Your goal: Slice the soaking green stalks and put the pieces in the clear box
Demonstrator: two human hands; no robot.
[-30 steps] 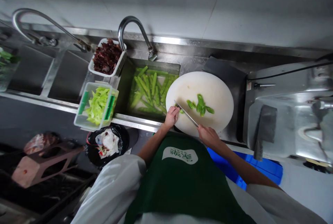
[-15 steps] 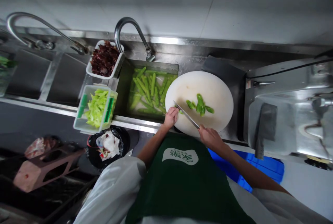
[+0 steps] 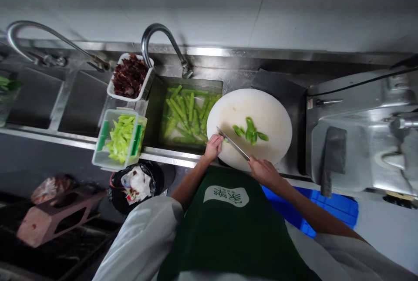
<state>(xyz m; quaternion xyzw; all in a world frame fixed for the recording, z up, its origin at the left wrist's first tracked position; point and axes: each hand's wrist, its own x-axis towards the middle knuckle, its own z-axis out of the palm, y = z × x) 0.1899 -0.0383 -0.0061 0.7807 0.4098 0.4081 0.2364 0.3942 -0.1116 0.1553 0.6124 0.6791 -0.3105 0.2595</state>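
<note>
My right hand point(image 3: 263, 171) grips the handle of a kitchen knife point(image 3: 233, 144), its blade slanting up and left across a round white cutting board point(image 3: 272, 111). Closed at the board's left front edge, my left hand point(image 3: 214, 146) holds a small green vegetable piece point(image 3: 226, 140) against the blade; most of that piece is hidden by my fingers. Several cut green slices point(image 3: 251, 132) lie in a loose cluster on the board, right of the blade. Long green vegetables point(image 3: 189, 111) sit in water in the sink point(image 3: 153, 115) to the left.
Left of the sink stand a clear container point(image 3: 98, 157) of pale green slices and a white basket point(image 3: 112, 91) of dark red leaves. A faucet point(image 3: 160, 28) arches over the sink. Below is a lined bin point(image 3: 156, 178). A cleaver point(image 3: 333, 150) lies on the steel unit at right.
Both hands, the knife and the slices keep almost the same places. The whole view has shifted very slightly.
</note>
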